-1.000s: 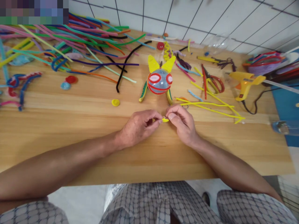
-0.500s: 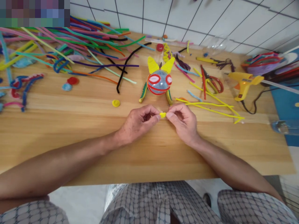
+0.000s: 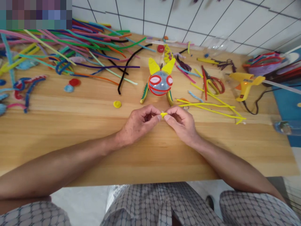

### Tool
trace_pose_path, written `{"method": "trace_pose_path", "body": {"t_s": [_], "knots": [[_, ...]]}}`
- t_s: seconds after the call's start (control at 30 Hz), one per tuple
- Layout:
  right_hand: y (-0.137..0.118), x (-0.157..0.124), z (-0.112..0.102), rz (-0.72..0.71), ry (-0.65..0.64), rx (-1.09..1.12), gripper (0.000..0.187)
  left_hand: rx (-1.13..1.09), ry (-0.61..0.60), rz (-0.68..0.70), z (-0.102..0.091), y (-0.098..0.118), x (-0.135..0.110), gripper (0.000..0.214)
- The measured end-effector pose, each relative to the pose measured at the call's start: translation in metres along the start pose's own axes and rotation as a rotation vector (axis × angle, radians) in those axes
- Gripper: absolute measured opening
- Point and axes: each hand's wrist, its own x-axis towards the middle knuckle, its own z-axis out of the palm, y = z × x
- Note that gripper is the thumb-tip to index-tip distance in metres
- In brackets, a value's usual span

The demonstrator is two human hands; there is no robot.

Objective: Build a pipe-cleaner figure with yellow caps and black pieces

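Observation:
Between the fingertips of my left hand (image 3: 143, 123) and my right hand (image 3: 180, 121) is a small yellow coil of pipe cleaner (image 3: 163, 115). Both hands are closed in a pinch on it, just above the wooden table (image 3: 94, 122). Behind them stands a pipe-cleaner figure (image 3: 160, 82) with a clear round body, yellow ears, red-rimmed eyes and green-and-yellow legs. A flat yellow disc (image 3: 117, 104) of coiled pipe cleaner lies to the left of my left hand.
Loose pipe cleaners (image 3: 94, 42) in many colours heap at the back left. Yellow lengths (image 3: 213, 110) lie to the right of my hands. Beyond them are red-handled pliers (image 3: 215, 83) and a yellow glue gun (image 3: 245, 83) with its cord. A tiled wall (image 3: 183, 18) closes the back.
My right hand has shifted slightly left, bringing its fingertips closer to my left ones around the yellow coil. The figure and the yellow disc stay where they were.

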Motion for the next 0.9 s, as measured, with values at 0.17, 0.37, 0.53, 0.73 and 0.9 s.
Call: {"method": "trace_pose_path", "body": {"t_s": [0.17, 0.37, 0.53, 0.73, 0.9], "knots": [[-0.0012, 0.0003, 0.0001, -0.047, -0.018, -0.007, 0.013, 0.025, 0.002, -0.001, -0.0003, 0.0033, 0.0006, 0.017], [-0.0050, 0.0010, 0.0002, -0.117, -0.037, -0.090, 0.012, 0.068, -0.046, 0.046, -0.0024, 0.0057, 0.0022, 0.011], [-0.0067, 0.0017, 0.0013, -0.132, -0.035, -0.125, 0.011, 0.073, -0.063, 0.064, -0.0034, 0.0047, 0.0016, 0.010], [-0.0060, 0.0014, 0.0018, -0.155, -0.034, -0.172, 0.011, 0.074, -0.077, 0.056, -0.0036, 0.0033, 0.0014, 0.010], [-0.0053, 0.0016, 0.0017, -0.177, -0.025, -0.187, 0.013, 0.107, -0.080, 0.095, -0.0045, 0.0000, 0.0020, 0.010]]}}
